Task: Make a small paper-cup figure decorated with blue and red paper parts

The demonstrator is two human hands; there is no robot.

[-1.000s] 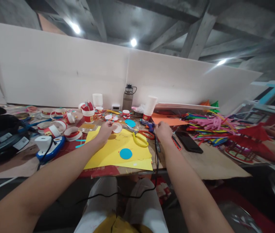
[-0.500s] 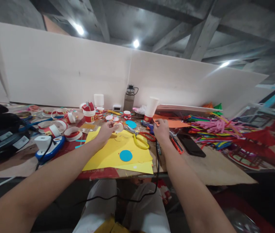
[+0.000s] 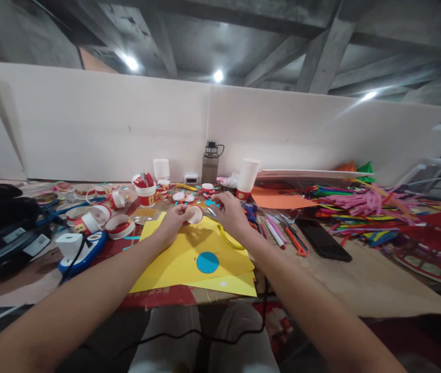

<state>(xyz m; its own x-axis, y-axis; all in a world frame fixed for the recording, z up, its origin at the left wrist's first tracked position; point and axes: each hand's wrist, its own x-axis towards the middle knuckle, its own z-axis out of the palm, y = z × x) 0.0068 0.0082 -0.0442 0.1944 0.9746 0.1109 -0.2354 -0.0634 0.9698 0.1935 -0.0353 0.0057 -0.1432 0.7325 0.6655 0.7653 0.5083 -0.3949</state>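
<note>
Between its thumb and fingers, my left hand [image 3: 173, 224] pinches a small white cup piece [image 3: 194, 214] with a red edge, above yellow paper sheets [image 3: 173, 264]. My right hand [image 3: 228, 211] is just right of that piece, fingers curved; what lies between its fingertips is too small to make out. Yellow-handled scissors [image 3: 230, 238] lie partly under my right hand and wrist. A blue paper disc [image 3: 207, 262] rests on the yellow paper. Another blue paper piece [image 3: 211, 202] shows behind my right fingertips.
Cut cup rings [image 3: 119, 227] and a white-and-blue power strip [image 3: 84, 251] are at left. Behind stand stacked paper cups [image 3: 248, 178] and a bottle [image 3: 210, 165]. At right lie a phone [image 3: 323, 240], orange paper [image 3: 282, 198] and colourful pipe cleaners [image 3: 364, 204].
My right hand has moved left from beside the orange paper to near the cup piece. My left hand still holds that piece, now turned more toward the camera. The view has shifted slightly.
</note>
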